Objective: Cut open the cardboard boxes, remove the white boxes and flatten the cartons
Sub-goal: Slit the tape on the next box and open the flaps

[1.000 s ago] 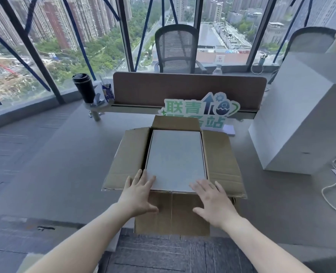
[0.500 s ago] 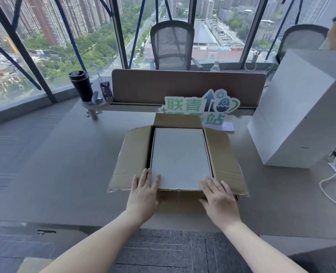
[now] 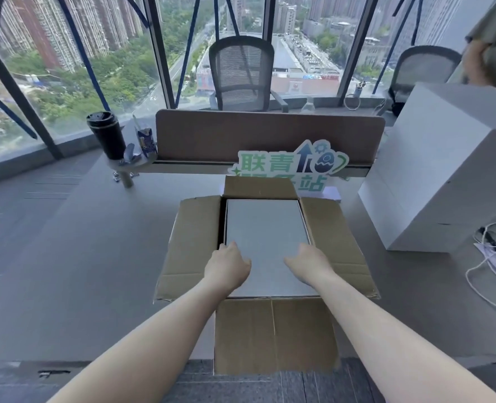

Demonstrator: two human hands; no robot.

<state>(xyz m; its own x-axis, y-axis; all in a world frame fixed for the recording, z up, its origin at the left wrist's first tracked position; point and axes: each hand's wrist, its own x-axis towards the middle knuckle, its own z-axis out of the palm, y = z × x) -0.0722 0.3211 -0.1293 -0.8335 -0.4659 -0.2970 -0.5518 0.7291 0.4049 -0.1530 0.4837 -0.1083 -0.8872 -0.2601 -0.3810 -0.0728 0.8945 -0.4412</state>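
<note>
An opened cardboard carton [image 3: 193,242] lies on the grey desk with all its flaps folded outward. A flat white box [image 3: 265,225] fills its inside. My left hand [image 3: 229,264] sits at the box's left edge with its fingers dipping into the gap beside the carton wall. My right hand [image 3: 309,263] is at the box's right edge, fingers bent down toward that side. The fingertips of both hands are hidden.
A stack of large white boxes [image 3: 438,175] stands at the right, with white cables [image 3: 490,257] beside it. A brown divider panel [image 3: 270,135], a green sign [image 3: 290,164], a black tumbler [image 3: 107,135] and a mesh chair [image 3: 242,74] lie beyond. A person's arm [image 3: 479,65] shows top right.
Both hands moved forward from the carton's near edge onto the white box and spread to its left and right edges. The near flap now hangs over the desk edge.
</note>
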